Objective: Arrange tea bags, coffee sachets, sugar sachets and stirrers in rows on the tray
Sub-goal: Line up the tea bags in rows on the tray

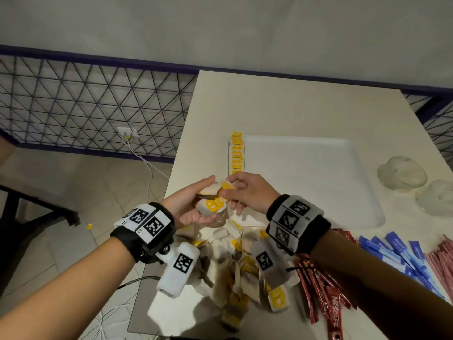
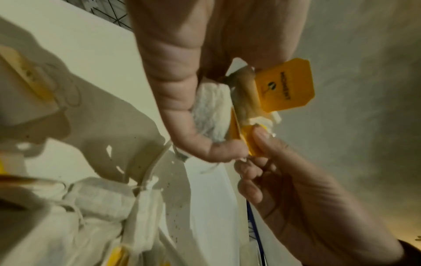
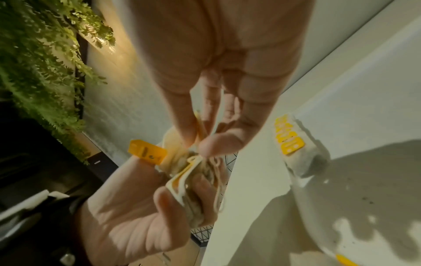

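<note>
Head view showed the left hand (image 1: 193, 204) cupped palm-up around a small bundle of tea bags (image 1: 212, 201), fingers curled beneath it. Right hand (image 1: 247, 192) met it from the other side, thumb and forefinger pinching a yellow tag (image 1: 225, 186) atop that bundle. Beyond both hands, a row of tea bags (image 1: 236, 153) lay along the tray (image 1: 318, 182) edge; beneath the wrists, a loose heap (image 1: 235, 261) covered the bench (image 1: 282, 106).

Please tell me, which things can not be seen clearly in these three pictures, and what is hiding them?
- Bundle of tea bags, head view: the count is hidden inside the left hand.
- Pinched tag, right wrist view: the right hand covers its print.
- Loose tea bag pile, head view: both wrists cover part.
- Row on the tray: tags too small to read.
- Stirrers: cut off by the right edge.
</note>
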`<action>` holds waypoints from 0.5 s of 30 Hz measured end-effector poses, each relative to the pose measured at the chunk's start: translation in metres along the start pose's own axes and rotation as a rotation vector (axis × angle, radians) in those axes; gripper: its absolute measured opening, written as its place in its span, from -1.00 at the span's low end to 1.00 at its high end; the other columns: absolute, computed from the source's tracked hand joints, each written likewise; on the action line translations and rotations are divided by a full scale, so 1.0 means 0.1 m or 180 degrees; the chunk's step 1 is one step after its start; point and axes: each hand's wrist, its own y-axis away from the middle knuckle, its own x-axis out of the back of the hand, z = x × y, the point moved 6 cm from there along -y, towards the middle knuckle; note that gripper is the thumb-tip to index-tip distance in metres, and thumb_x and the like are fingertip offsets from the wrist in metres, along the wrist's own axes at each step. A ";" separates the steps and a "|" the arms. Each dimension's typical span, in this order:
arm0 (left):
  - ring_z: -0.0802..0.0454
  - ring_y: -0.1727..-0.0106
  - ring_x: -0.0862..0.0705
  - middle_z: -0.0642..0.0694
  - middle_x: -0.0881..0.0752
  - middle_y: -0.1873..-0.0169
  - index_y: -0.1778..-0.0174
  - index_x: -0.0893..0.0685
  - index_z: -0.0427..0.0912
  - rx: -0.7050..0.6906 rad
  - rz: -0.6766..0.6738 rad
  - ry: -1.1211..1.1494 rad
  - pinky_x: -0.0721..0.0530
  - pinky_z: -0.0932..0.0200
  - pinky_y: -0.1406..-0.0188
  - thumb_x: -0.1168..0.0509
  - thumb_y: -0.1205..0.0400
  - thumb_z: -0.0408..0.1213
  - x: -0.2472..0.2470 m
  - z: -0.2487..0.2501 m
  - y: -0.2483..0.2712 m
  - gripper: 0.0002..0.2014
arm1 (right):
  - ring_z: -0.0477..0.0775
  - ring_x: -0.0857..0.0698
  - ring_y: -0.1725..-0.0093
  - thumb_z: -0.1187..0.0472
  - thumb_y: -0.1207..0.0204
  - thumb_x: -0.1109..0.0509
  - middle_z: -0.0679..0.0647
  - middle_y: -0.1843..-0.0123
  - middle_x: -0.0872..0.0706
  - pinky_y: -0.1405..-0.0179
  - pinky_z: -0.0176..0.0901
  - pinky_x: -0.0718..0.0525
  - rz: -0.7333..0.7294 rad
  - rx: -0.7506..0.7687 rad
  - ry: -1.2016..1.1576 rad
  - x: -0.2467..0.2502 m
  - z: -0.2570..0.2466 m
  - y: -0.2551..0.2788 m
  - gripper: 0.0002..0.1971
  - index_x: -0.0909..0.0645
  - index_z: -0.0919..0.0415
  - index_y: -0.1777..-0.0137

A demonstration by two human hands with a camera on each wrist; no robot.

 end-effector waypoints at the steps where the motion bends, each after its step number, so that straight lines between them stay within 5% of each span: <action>1: 0.01 0.41 -0.73 -0.16 -0.73 0.34 0.10 -0.68 -0.22 -0.0005 0.0051 0.0113 -0.73 0.19 0.48 -0.25 -0.53 0.03 0.03 0.02 0.00 -0.65 | -0.10 -0.54 0.67 0.31 -0.50 -0.42 0.13 0.43 -0.60 0.56 -0.29 -0.59 -0.0004 0.0009 -0.0146 0.00 -0.01 -0.01 -0.82 -0.50 0.24 -0.04; 5: -0.06 0.34 -0.76 -0.19 -0.74 0.27 0.05 -0.63 -0.23 -0.0028 0.0155 0.0357 -0.76 0.14 0.44 -0.20 -0.61 -0.10 0.15 0.06 0.00 -0.74 | -0.14 -0.57 0.66 0.41 -0.47 -0.42 0.16 0.45 -0.60 0.59 -0.36 -0.61 0.0058 0.0022 -0.0476 0.04 -0.04 -0.09 -0.82 -0.54 0.38 -0.05; 9: -0.03 0.40 -0.75 -0.16 -0.71 0.34 0.17 -0.57 -0.19 -0.0170 0.0303 0.0378 -0.75 0.17 0.45 -0.20 -0.60 -0.36 0.22 0.12 -0.02 -0.93 | -0.14 -0.55 0.61 0.39 -0.47 -0.42 0.07 0.49 -0.60 0.60 -0.37 -0.58 0.0129 0.0017 -0.0600 0.13 -0.08 -0.14 -0.93 -0.59 0.29 0.11; 13: 0.06 0.60 -0.62 -0.11 -0.64 0.51 0.30 -0.47 -0.14 -0.0381 0.0533 0.0357 -0.61 0.34 0.59 -0.13 -0.62 -0.50 0.31 0.22 -0.05 -0.78 | -0.20 -0.52 0.61 0.34 -0.48 -0.42 -0.08 0.63 -0.60 0.58 -0.41 -0.53 0.0179 -0.0008 -0.0435 0.26 -0.09 -0.16 -0.89 -0.59 0.17 0.23; 15: 0.08 0.65 -0.56 -0.15 -0.58 0.46 0.31 -0.46 -0.16 -0.0439 0.0546 0.0383 -0.56 0.39 0.65 -0.12 -0.61 -0.52 0.30 0.27 -0.07 -0.77 | -0.19 -0.53 0.56 0.32 -0.49 -0.42 -0.03 0.54 -0.59 0.55 -0.41 -0.52 0.0228 -0.0026 -0.0281 0.31 -0.08 -0.19 -0.87 -0.59 0.14 0.25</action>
